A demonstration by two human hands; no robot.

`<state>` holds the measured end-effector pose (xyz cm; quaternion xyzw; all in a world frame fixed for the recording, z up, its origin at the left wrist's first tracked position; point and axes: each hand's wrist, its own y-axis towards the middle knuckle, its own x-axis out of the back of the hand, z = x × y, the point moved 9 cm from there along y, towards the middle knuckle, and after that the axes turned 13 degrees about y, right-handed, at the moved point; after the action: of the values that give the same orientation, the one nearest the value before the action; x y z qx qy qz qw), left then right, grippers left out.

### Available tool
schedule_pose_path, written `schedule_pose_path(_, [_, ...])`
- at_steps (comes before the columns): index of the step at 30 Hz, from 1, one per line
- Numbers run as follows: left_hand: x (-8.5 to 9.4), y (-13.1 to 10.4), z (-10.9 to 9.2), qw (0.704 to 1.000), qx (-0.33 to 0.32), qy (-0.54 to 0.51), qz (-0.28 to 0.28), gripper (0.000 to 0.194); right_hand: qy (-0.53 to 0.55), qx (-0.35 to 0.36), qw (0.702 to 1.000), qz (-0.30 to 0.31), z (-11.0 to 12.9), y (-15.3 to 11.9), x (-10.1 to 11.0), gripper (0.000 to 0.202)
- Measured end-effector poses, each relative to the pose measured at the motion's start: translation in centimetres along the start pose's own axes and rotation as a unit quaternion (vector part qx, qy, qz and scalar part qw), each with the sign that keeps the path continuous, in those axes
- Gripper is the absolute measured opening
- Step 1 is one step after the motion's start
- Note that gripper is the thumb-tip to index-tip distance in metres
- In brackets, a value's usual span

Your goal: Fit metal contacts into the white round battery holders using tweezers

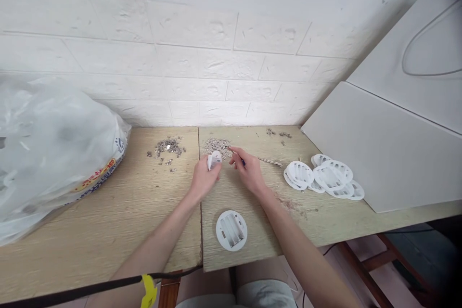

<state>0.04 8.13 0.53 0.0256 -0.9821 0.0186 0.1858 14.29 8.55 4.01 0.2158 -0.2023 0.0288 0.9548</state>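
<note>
My left hand (205,177) is closed around a white plastic disc (215,158), tilted up on its edge. To its right, my right hand (246,167) pinches a thin dark tool (243,162), whose tip is near a pile of small metal pieces (217,147). Another pile of small metal parts (169,147) lies on the table to the left. Nearer my body, one round white piece with rectangular slots (231,230) lies flat on the table.
Several white slotted discs (332,174) lie overlapping at the right, beside a white panel (382,154). A big plastic bag (57,149) stands at the left. Few metal bits (283,134) lie near the brick-patterned wall (212,67). A dark cable (90,288) crosses the front.
</note>
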Motion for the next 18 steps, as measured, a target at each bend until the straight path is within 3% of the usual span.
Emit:
schedule_pose_path(7, [-0.4,-0.1,-0.1,0.994,0.012,-0.11,0.017,0.037,0.073,-0.045,0.996,0.019,0.2,-0.1,-1.4,0.028])
schedule_pose_path(14, [-1.4,-0.2,-1.2,0.97,-0.028,-0.226,0.086,0.048,0.198,-0.095,0.975,-0.021,-0.5,0.1,0.2,0.027])
schedule_pose_path(18, [-1.5,-0.5,-1.8,0.979,-0.051,-0.166,0.108,0.045,0.232,-0.108,0.965,-0.05,-1.0,0.1,1.0,0.021])
